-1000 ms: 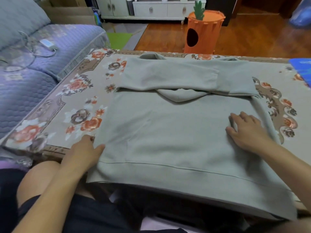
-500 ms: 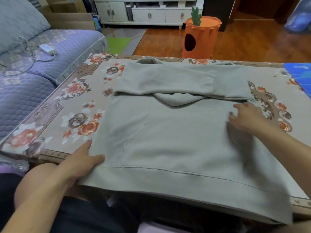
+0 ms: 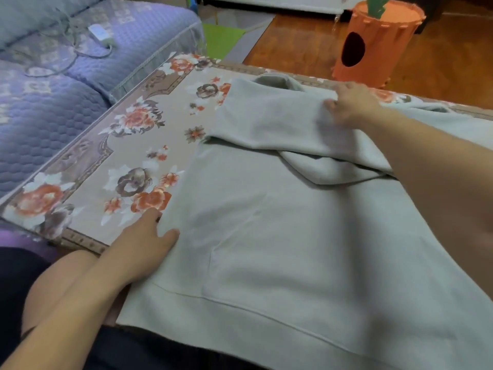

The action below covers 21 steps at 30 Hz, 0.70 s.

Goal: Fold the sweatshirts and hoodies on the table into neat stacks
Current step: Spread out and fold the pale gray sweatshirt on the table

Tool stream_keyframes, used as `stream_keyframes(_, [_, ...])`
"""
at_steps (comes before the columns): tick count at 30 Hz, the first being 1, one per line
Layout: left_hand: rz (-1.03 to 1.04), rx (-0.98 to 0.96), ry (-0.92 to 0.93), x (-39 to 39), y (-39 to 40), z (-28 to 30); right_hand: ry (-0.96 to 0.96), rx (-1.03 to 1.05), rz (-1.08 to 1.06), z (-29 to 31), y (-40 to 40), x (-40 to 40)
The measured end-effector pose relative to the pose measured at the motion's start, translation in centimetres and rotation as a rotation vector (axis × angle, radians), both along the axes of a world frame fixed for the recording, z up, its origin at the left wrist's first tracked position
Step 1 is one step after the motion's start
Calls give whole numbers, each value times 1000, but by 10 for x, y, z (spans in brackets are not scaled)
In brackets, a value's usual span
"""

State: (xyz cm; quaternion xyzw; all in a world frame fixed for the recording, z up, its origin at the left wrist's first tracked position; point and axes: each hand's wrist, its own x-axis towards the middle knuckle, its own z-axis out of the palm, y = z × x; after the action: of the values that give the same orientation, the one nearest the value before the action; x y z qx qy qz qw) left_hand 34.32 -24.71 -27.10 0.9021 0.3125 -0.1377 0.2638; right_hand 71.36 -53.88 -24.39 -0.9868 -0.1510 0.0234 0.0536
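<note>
A pale grey-green hoodie [image 3: 280,236] lies flat on the table, front pocket up, its hem hanging over the near edge. Its sleeves [image 3: 266,124] are folded across the chest, over the hood. My left hand [image 3: 144,247] holds the hoodie's lower left edge, thumb on top and fingers underneath. My right hand [image 3: 349,102] reaches across to the far end and rests on the folded sleeve near the collar; whether it pinches the cloth I cannot tell.
The table carries a floral cloth [image 3: 120,166], bare to the left of the hoodie. A purple quilted sofa [image 3: 53,89] with a white charger [image 3: 100,33] and cable stands on the left. An orange carrot-shaped bin [image 3: 373,41] stands on the wooden floor beyond the table.
My right hand has moved from the hoodie's right side up and across to the folded sleeve at the far end. My left hand has stayed at the lower left edge. The camera has swung left.
</note>
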Motion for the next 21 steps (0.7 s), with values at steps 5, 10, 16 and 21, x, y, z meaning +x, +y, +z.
stream_keyframes(5, [-17, 80, 23, 20, 13, -5, 88, -47, -26, -23, 26, 50])
stream_keyframes(10, [-40, 211, 15, 29, 8, -10, 105, -84, -63, -36, 17, 67])
stream_keyframes(16, [-145, 433, -59, 53, 35, -6, -5, -139, -37, -16, -12, 56])
stream_keyframes(21, [-276, 705, -172, 190, 70, 4, -12, -228, -272, 8, -74, 21])
